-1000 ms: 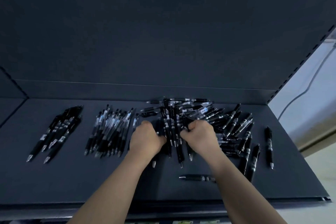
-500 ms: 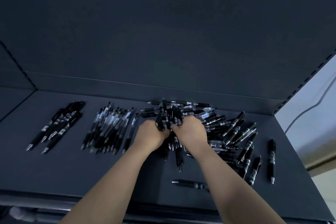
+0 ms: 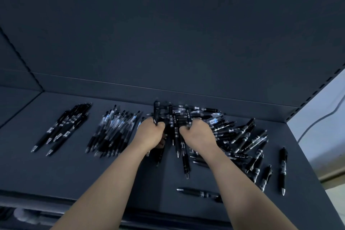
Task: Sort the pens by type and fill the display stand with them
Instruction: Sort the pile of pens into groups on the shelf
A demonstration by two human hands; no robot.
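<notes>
Pens (image 3: 174,129) gripped by left hand (image 3: 151,134), right hand (image 3: 197,134)

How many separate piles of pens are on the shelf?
3: a small pile at far left, a larger pile beside it, a mixed heap to the right; single pens lie apart.

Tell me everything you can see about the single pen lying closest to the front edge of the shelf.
The lone pen is black and glossy, plastic by its look, with a silvery tip pointing left and silvery bands towards its right end. It lies flat and almost crosswise on the dark shelf, apart from the big pile. Nothing touches it but the shelf; the right forearm hides its far right end.
</notes>
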